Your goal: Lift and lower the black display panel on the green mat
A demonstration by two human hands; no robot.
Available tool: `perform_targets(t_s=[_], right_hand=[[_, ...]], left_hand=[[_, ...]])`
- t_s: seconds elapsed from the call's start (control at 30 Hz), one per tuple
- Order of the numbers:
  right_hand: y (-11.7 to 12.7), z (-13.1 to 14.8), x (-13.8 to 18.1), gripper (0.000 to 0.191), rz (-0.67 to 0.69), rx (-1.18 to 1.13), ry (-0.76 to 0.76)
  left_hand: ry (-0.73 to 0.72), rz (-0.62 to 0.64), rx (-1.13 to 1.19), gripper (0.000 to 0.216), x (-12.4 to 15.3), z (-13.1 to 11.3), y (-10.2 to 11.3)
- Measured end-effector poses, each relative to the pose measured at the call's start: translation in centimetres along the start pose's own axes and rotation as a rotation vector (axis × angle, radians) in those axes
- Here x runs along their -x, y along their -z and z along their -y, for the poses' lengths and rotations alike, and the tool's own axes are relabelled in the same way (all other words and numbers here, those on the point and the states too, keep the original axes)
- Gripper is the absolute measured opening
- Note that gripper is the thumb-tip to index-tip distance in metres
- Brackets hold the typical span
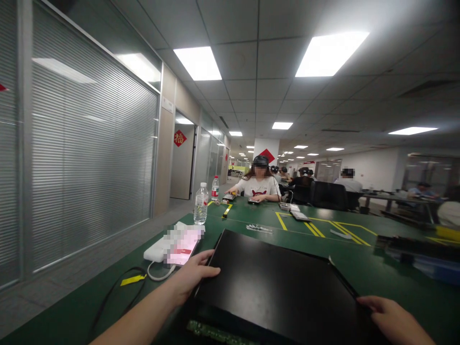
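Observation:
A large flat black display panel (276,282) fills the lower middle of the head view, over the green table. Along its near edge a strip of green circuit board (215,330) shows. My left hand (196,275) grips the panel's left edge, thumb on top of the black face and fingers underneath. At the opposite edge, my right hand (386,309) is closed on the rim, its lower fingers partly hidden. A small pale tab (331,261) sticks up from the panel's far right corner.
Left of the panel lie a lit phone (184,247), a white box (156,249), a cable and a yellow tag (132,280). Behind them stand two water bottles (201,205). Across the green table (244,218) sits a person (260,184). Dark trays (417,251) lie at right.

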State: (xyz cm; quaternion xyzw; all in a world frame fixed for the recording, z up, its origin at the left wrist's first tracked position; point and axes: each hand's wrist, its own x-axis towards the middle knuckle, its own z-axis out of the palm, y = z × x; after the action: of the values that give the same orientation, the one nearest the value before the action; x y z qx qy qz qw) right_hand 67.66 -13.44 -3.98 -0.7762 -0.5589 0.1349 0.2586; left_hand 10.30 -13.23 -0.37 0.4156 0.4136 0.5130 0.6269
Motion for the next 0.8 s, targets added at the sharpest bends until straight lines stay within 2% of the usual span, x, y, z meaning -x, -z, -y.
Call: perform_targets(t_s=[0.13, 0.37, 0.57, 0.8], right_hand=[[0.1, 0.1, 0.0, 0.048, 0.008, -0.013, -0.017], [0.3, 0.0, 0.0, 0.051, 0.003, -0.003, -0.022], [0.8, 0.7, 0.7, 0.046, -0.013, -0.011, 0.005], [0.5, 0.0, 0.3, 0.040, -0.034, -0.005, 0.031]], left_hand=[[-0.025, 0.047, 0.007, 0.079, 0.4, -0.5, -0.3], [-0.042, 0.046, 0.015, 0.078, 0.9, -1.2, -1.0], [-0.108, 0.122, 0.061, 0.066, 1.5, -1.8, -2.1], [-0.112, 0.161, 0.134, 0.079, 1.9, -2.0, -2.6]])
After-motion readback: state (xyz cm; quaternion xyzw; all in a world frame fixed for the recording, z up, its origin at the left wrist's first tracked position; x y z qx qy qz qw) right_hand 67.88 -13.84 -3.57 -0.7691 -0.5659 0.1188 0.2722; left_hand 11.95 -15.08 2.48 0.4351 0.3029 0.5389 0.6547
